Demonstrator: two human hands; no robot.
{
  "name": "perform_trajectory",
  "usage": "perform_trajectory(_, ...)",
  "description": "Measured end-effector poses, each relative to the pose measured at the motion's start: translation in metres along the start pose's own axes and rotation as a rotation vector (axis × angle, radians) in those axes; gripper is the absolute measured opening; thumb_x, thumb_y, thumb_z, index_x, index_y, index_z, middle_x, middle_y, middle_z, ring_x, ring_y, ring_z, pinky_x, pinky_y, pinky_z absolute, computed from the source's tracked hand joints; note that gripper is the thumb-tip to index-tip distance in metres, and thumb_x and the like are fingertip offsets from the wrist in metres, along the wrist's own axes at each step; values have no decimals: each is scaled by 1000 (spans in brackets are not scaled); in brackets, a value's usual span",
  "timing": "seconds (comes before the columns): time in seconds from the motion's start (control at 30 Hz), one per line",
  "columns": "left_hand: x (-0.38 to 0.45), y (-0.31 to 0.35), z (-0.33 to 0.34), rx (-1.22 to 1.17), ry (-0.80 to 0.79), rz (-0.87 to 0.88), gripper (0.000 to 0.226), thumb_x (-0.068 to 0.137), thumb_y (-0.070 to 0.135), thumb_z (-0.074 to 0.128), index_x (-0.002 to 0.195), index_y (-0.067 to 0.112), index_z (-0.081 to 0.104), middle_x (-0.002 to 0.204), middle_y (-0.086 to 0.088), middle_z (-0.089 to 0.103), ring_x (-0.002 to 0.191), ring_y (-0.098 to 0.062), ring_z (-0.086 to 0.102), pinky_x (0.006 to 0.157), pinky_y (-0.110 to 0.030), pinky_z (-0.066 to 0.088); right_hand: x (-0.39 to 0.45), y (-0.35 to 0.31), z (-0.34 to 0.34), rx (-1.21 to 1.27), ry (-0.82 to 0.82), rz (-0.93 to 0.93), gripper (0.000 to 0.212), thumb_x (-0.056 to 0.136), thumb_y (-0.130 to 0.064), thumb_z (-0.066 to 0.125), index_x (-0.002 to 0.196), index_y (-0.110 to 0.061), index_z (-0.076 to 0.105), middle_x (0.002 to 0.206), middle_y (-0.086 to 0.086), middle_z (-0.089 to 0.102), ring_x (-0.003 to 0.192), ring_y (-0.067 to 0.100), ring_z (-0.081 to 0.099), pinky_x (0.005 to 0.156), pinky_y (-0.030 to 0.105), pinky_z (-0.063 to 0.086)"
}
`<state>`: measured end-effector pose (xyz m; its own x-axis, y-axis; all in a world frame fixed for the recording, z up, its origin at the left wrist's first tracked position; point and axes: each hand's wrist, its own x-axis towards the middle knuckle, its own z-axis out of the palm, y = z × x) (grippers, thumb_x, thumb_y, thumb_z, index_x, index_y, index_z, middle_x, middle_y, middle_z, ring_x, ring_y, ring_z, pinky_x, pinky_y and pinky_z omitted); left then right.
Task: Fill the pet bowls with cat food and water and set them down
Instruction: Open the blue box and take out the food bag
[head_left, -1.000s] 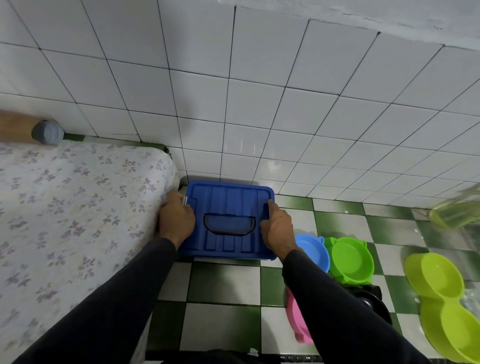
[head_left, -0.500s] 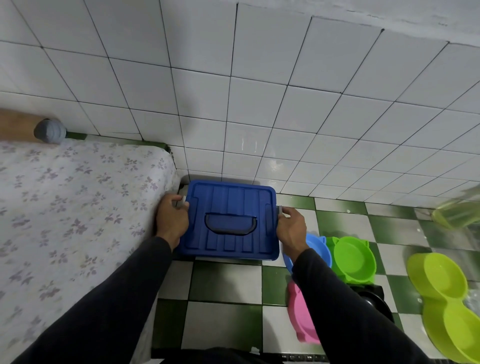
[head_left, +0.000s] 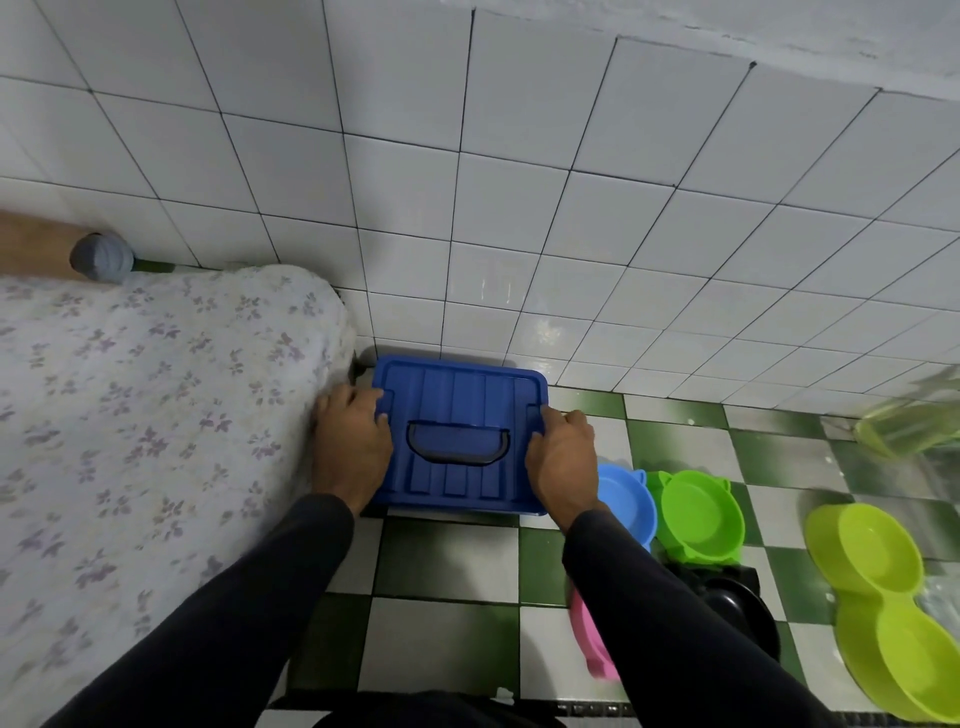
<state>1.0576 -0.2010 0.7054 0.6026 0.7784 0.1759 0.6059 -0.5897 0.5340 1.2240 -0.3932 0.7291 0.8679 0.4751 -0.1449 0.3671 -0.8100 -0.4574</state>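
Head view: both hands grasp the lid (head_left: 460, 436) of a blue bin by the wall, bowls waiting on the floor.
Left hand (head_left: 352, 447) and right hand (head_left: 563, 460) curl their fingers over the lid's side edges; a sudden release could jerk the bin, probably the food store (contents hidden), into the blue bowl (head_left: 623, 501) just beside it. That bowl, the green bowl (head_left: 698, 514) and the double bowl (head_left: 883, 603) look empty.

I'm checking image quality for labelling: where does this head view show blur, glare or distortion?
Head view: wide-angle bending curves the wall tiles; soft glare near the blue bin; the yellowish container at the right edge is smeared; the hands look sharp.
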Motion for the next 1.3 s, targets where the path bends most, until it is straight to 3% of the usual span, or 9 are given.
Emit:
perform_trajectory(0.13, -1, -1, -3, -19, -81, -53, 37, 96, 6, 65, 133, 1, 64, 121, -19, 59, 109, -35, 58, 98, -42, 50, 1, 2, 0, -33, -77, 0, 52, 103, -12, 49, 152, -25, 40, 128, 16, 46, 117, 31, 49, 96, 37, 49)
perform_trajectory(0.4, -2, 7, -16, -41, -56, -5, 38, 96, -4, 58, 134, -2, 63, 117, -21, 63, 105, -35, 61, 90, -30, 44, 0, -1, -10, 90, 0, 9, 53, 97, -7, 50, 148, -21, 49, 118, 12, 44, 105, 31, 55, 90, 32, 48)
perform_trajectory(0.5, 3, 13, -26, -38, -3, 24, 36, 95, -3, 57, 130, -3, 66, 114, -21, 66, 101, -35, 64, 88, -30, 45, -6, -5, -20, 141, 89, -41, 47, 94, -12, 56, 141, -17, 56, 109, 6, 42, 88, 24, 49, 81, 25, 37)
perform_trajectory(0.63, 13, 15, -46, -60, 94, 17, 33, 94, -5, 56, 124, -5, 69, 107, -22, 65, 96, -36, 63, 86, -37, 50, -10, -22, -31, 244, 132, -62, 42, 90, -14, 61, 132, -14, 62, 114, 15, 56, 97, 31, 58, 81, 25, 36)
perform_trajectory(0.73, 19, 1, -71, -46, 157, 30, 29, 94, -6, 55, 118, -4, 71, 103, -23, 67, 93, -37, 64, 81, -39, 50, -11, -47, -29, 295, 155, -127, 42, 88, -14, 62, 130, -14, 63, 109, 10, 58, 91, 22, 54, 80, 23, 35)
perform_trajectory(0.93, 20, -49, -123, -1, 237, -72, 27, 95, -4, 55, 115, -4, 72, 106, -24, 69, 97, -38, 65, 85, -42, 52, -20, -107, -12, 372, 51, -252, 45, 87, -23, 64, 131, -18, 62, 115, 11, 62, 97, 21, 59, 87, 30, 49)
perform_trajectory(1.07, 13, -85, -161, 36, 257, -177, 25, 97, 3, 55, 115, -1, 72, 111, -20, 69, 101, -33, 64, 91, -38, 50, -30, -151, 6, 387, -28, -337, 42, 88, -16, 68, 130, -12, 64, 113, 11, 61, 79, 5, 51, 77, 16, 39)
perform_trajectory(1.2, 12, -115, -196, 79, 252, -234, 23, 98, 2, 56, 109, -1, 75, 111, -19, 73, 98, -34, 68, 92, -37, 52, -42, -193, 31, 408, -84, -409, 40, 85, -14, 71, 125, -9, 66, 109, 13, 65, 91, 21, 62, 84, 31, 52)
perform_trajectory(1.3, 16, -146, -212, 79, 256, -281, 26, 97, -2, 54, 110, -1, 76, 112, -20, 74, 101, -39, 67, 95, -41, 56, -53, -221, 46, 426, -133, -441, 36, 87, -13, 70, 123, -9, 67, 106, 9, 64, 90, 21, 62, 83, 34, 56)
